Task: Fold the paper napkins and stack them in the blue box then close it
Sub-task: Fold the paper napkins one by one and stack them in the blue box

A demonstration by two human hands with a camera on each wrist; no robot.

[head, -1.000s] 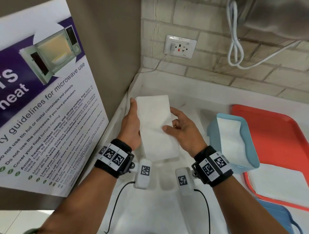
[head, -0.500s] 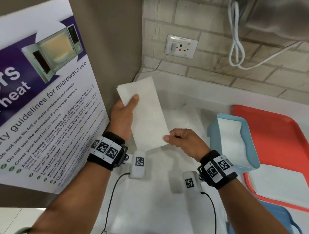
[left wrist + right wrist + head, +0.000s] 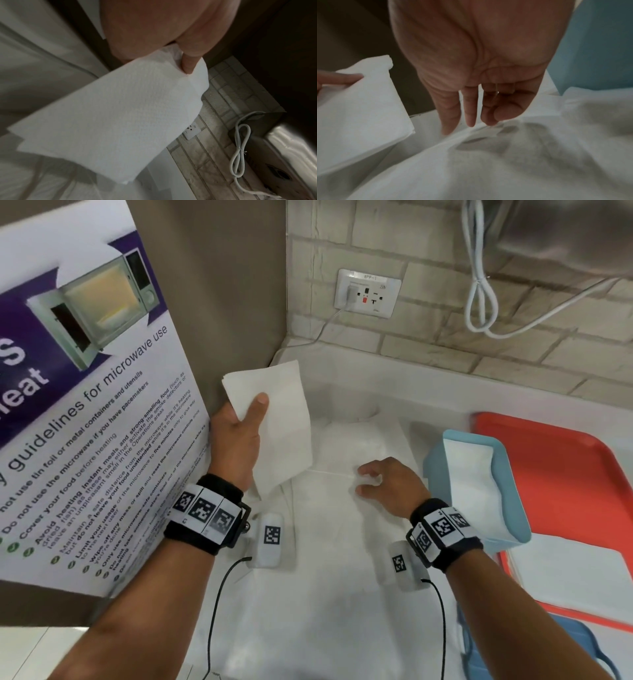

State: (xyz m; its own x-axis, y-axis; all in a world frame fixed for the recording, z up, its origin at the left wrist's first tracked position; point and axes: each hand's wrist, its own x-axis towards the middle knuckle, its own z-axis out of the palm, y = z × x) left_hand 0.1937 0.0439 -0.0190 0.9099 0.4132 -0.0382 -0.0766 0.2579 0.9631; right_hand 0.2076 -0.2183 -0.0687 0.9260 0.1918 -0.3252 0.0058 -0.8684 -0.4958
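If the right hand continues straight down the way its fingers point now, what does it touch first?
Most likely the flat napkin spread on the counter: the right hand hangs just above it, fingertips almost at its edge, though contact is unclear.

Your left hand (image 3: 236, 443) sits left of centre in the head view, with the folded napkin (image 3: 274, 422) in it, raised above the counter (image 3: 428, 392). Your right hand (image 3: 390, 484) is lower and right of centre, over the napkin (image 3: 363, 446) spread on the counter. The box (image 3: 513, 508) stands just right of that hand, on the tray (image 3: 565, 474) at the right edge. The poster (image 3: 85, 405) fills the left side; the socket (image 3: 368, 292) is at top centre.
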